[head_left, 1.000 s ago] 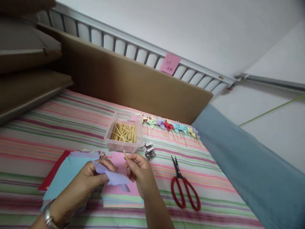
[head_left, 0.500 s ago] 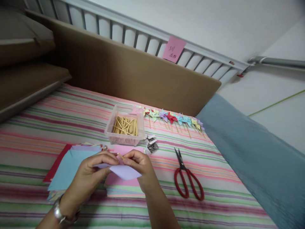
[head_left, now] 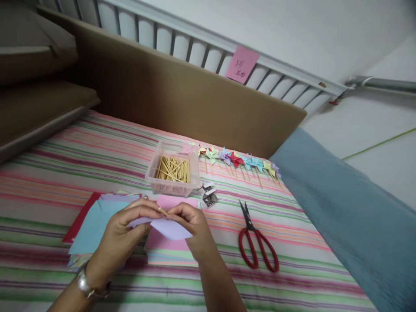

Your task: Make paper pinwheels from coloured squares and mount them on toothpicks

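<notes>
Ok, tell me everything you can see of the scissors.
The scissors have dark, narrow, pointed blades that look like metal, and two large red loop handles, perhaps plastic or coated. They lie on the striped cloth, slightly open, with a narrow gap between the tips. The blades point away from the person, towards the pinwheels. They sit to the right of the right hand, and only the cloth touches them.
</notes>
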Demonstrator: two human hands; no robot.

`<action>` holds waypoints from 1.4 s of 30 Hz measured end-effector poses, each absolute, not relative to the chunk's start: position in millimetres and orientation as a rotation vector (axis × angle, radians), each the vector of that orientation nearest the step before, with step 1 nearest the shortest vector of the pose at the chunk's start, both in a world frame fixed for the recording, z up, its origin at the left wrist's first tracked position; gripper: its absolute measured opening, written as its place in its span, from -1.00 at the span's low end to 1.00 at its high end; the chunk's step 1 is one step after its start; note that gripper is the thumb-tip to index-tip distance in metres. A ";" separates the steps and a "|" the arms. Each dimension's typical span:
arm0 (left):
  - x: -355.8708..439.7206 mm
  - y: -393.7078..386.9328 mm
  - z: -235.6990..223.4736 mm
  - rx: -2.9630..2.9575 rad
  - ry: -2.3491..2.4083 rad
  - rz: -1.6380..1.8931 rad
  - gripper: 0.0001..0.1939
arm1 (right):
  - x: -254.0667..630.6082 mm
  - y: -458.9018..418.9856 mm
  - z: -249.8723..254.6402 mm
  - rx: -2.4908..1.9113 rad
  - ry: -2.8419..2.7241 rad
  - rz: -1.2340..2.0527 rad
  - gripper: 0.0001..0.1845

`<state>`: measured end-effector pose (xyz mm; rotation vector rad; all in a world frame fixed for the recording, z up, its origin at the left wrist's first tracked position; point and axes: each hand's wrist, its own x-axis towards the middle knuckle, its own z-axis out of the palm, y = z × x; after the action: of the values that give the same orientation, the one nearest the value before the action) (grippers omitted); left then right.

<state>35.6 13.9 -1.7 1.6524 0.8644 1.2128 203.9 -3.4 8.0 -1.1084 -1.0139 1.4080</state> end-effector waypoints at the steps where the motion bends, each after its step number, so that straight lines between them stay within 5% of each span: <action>1: 35.8 13.7 -1.6 1.649 0.867 1.214 -0.72 | 204.1 -3.5 8.2 -1.105 -1.019 1.401 -0.87; 42: 35.1 11.0 3.2 1.494 0.907 1.197 -0.93 | 201.2 -6.1 15.5 -1.160 -1.262 1.074 -0.94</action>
<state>35.1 11.0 3.2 1.4938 0.9068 1.1966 201.2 -6.1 15.5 -1.1604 -1.2622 1.0739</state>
